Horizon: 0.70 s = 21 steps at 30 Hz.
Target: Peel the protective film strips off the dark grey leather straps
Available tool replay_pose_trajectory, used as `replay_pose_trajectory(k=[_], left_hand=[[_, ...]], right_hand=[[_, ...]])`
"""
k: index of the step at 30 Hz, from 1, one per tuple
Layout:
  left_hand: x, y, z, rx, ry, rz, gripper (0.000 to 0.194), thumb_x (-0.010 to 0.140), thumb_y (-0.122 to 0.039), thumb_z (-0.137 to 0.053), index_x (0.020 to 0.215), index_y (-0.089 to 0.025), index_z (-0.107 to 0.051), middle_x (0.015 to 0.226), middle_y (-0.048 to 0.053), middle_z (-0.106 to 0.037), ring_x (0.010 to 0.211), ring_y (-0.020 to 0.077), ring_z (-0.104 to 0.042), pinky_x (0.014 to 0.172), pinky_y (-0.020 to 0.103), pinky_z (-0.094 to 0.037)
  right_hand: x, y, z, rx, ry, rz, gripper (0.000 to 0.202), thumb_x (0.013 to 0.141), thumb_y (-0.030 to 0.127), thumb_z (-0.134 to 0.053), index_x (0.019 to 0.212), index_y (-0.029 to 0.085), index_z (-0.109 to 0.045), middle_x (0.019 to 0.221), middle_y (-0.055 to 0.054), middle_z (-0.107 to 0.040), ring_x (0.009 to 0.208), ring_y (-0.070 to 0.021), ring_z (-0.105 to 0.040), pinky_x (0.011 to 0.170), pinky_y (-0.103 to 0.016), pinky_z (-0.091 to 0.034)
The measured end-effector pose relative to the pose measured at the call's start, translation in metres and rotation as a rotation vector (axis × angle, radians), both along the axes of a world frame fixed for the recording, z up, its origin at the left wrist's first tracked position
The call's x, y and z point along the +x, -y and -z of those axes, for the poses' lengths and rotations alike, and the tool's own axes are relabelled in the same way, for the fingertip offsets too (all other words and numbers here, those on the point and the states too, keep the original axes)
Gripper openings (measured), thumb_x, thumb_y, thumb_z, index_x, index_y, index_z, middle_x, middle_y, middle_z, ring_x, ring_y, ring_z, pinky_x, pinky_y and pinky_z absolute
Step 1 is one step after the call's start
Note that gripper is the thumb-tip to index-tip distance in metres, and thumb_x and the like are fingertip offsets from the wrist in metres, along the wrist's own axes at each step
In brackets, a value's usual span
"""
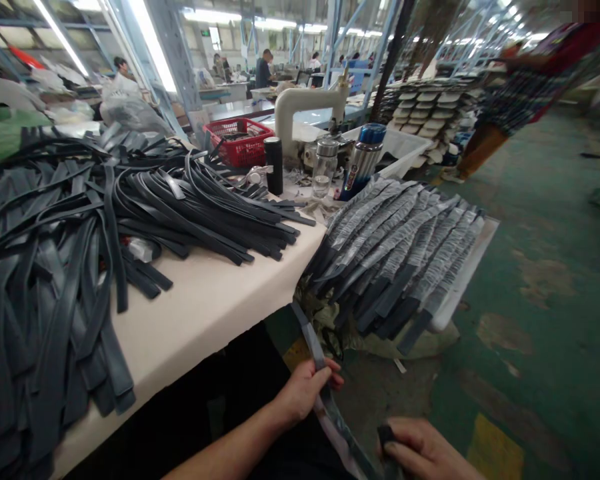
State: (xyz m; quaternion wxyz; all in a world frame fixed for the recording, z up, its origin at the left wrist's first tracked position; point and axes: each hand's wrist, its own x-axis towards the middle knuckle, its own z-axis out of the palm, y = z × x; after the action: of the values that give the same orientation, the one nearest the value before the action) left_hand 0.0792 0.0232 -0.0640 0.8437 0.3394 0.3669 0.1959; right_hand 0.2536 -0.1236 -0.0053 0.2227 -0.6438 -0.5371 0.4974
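Note:
My left hand (307, 390) grips a long dark strap (314, 350) partly wrapped in clear plastic, just below the table's front corner. The strap runs down and right to my right hand (423, 450), which pinches its lower end at the bottom edge of the view. A big heap of bare dark straps (105, 220) covers the cream table (205, 307) to my left. Beside my hands, to the right, a white tray (473, 263) carries a stack of plastic-wrapped straps (400, 247).
A red basket (240, 140), a black cylinder (274, 165), a glass jar (325, 167) and a steel bottle (363, 160) stand at the table's back by a white sewing machine (307, 107). A person (520, 93) passes on the green floor (545, 300) at right.

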Motion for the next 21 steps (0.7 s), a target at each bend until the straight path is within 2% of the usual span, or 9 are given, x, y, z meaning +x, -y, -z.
replay_pose_trajectory(k=[2, 3, 5, 6, 8, 11, 14, 18, 21], left_hand=[[-0.004, 0.004, -0.008, 0.171, -0.022, 0.171, 0.020, 0.078, -0.034, -0.068, 0.082, -0.015, -0.070, 0.072, 0.004, -0.068, 0.069, 0.0160, -0.061, 0.069, 0.025, -0.044], [-0.007, 0.005, -0.013, 0.271, -0.028, 0.258, 0.021, 0.081, -0.036, -0.064, 0.083, -0.016, -0.070, 0.074, 0.004, -0.068, 0.072, 0.0158, -0.061, 0.071, 0.024, -0.044], [-0.013, 0.007, -0.025, 0.427, -0.026, 0.390, 0.027, 0.086, -0.041, -0.057, 0.085, -0.018, -0.071, 0.078, 0.004, -0.068, 0.076, 0.0165, -0.060, 0.074, 0.024, -0.043], [-0.017, 0.007, -0.030, 0.473, -0.026, 0.431, 0.031, 0.087, -0.044, -0.055, 0.084, -0.019, -0.071, 0.079, 0.005, -0.068, 0.077, 0.0171, -0.060, 0.074, 0.024, -0.043], [-0.023, 0.005, -0.041, 0.530, -0.039, 0.469, 0.038, 0.088, -0.050, -0.050, 0.082, -0.019, -0.070, 0.079, 0.005, -0.067, 0.076, 0.0179, -0.059, 0.074, 0.024, -0.043], [-0.030, -0.003, -0.053, 0.601, -0.045, 0.501, 0.043, 0.091, -0.052, -0.043, 0.085, -0.017, -0.068, 0.080, 0.005, -0.065, 0.075, 0.0181, -0.059, 0.073, 0.026, -0.044], [-0.036, -0.014, -0.066, 0.685, -0.017, 0.447, 0.038, 0.088, -0.050, -0.051, 0.096, -0.016, -0.065, 0.088, 0.006, -0.064, 0.082, 0.0198, -0.059, 0.076, 0.028, -0.046], [-0.032, -0.019, -0.086, 0.723, 0.082, 0.176, 0.050, 0.080, -0.047, -0.064, 0.120, -0.019, -0.056, 0.110, 0.007, -0.062, 0.103, 0.0249, -0.055, 0.092, 0.033, -0.044], [-0.025, -0.015, -0.098, 0.704, 0.030, 0.055, 0.038, 0.085, -0.044, -0.059, 0.112, -0.018, -0.061, 0.101, 0.006, -0.064, 0.097, 0.0225, -0.056, 0.087, 0.030, -0.045]], right_hand=[[-0.002, -0.022, -0.025, 0.163, 0.030, -0.005, 0.033, 0.095, 0.041, -0.046, 0.080, 0.022, -0.068, 0.088, -0.003, -0.066, 0.083, -0.0186, -0.063, 0.078, -0.028, -0.051], [-0.002, -0.031, -0.034, 0.231, 0.046, 0.006, 0.031, 0.095, 0.042, -0.047, 0.083, 0.024, -0.069, 0.102, -0.005, -0.065, 0.098, -0.0207, -0.062, 0.090, -0.032, -0.048], [-0.005, -0.046, -0.046, 0.303, -0.021, 0.032, 0.030, 0.095, 0.043, -0.048, 0.089, 0.026, -0.072, 0.131, -0.005, -0.056, 0.120, -0.0241, -0.052, 0.104, -0.039, -0.039], [-0.007, -0.052, -0.050, 0.322, -0.098, 0.042, 0.031, 0.095, 0.044, -0.048, 0.089, 0.026, -0.072, 0.139, -0.005, -0.050, 0.126, -0.0251, -0.048, 0.106, -0.041, -0.036], [-0.013, -0.063, -0.054, 0.351, -0.285, 0.035, 0.034, 0.094, 0.048, -0.050, 0.088, 0.024, -0.074, 0.143, -0.005, -0.048, 0.129, -0.0270, -0.046, 0.108, -0.044, -0.034], [-0.022, -0.078, -0.056, 0.409, -0.450, 0.033, 0.035, 0.093, 0.049, -0.051, 0.098, 0.024, -0.074, 0.128, -0.009, -0.062, 0.126, -0.0280, -0.050, 0.107, -0.046, -0.035], [-0.031, -0.095, -0.058, 0.517, -0.425, 0.153, 0.030, 0.094, 0.045, -0.052, 0.100, 0.025, -0.074, 0.112, -0.008, -0.070, 0.116, -0.0264, -0.057, 0.105, -0.043, -0.039], [-0.050, -0.116, -0.068, 0.629, -0.357, 0.351, 0.025, 0.092, 0.042, -0.056, 0.092, 0.026, -0.075, 0.109, -0.006, -0.072, 0.110, -0.0256, -0.060, 0.104, -0.043, -0.040], [-0.067, -0.126, -0.078, 0.687, -0.313, 0.341, 0.023, 0.092, 0.041, -0.057, 0.090, 0.027, -0.075, 0.103, -0.004, -0.073, 0.112, -0.0252, -0.059, 0.111, -0.045, -0.030]])
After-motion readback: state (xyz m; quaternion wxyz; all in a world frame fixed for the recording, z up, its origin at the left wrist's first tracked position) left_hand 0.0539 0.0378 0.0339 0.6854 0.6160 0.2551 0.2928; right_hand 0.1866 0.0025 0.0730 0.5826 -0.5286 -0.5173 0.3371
